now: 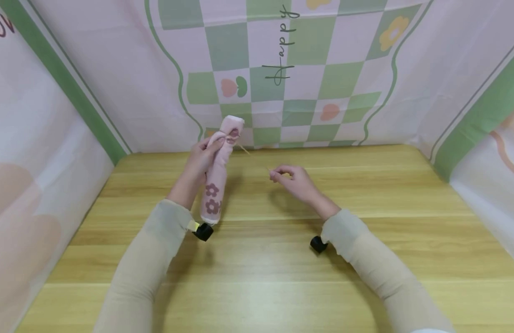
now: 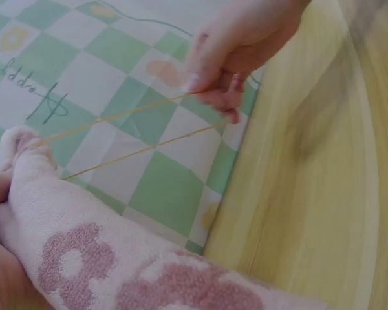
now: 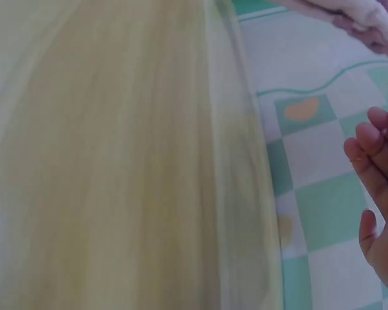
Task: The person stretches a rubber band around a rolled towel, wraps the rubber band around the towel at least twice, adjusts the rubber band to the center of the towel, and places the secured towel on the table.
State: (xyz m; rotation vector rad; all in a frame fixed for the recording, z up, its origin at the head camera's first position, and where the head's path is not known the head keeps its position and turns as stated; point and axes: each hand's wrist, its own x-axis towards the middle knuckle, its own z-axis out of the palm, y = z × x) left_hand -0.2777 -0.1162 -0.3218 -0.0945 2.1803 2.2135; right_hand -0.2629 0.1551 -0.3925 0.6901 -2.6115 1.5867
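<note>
A rolled pink towel (image 1: 215,180) with darker flower patterns stands tilted in my left hand (image 1: 200,159), which grips it near its upper end. Around that end runs a thin tan rubber band (image 1: 243,149). In the left wrist view two taut strands of the rubber band (image 2: 136,111) stretch from the towel (image 2: 142,258) to my right hand (image 2: 229,55). The right hand (image 1: 296,182), off to the right of the towel, pinches the band's far end at its fingertips. Only part of the right hand (image 3: 381,168) shows at the edge of the right wrist view.
Beneath both hands lies a wooden table (image 1: 257,263). A checkered green and white cloth (image 1: 265,106) hangs right behind its back edge. A black wrist camera (image 1: 204,231) sits at the left cuff, and another black camera (image 1: 318,244) at the right cuff.
</note>
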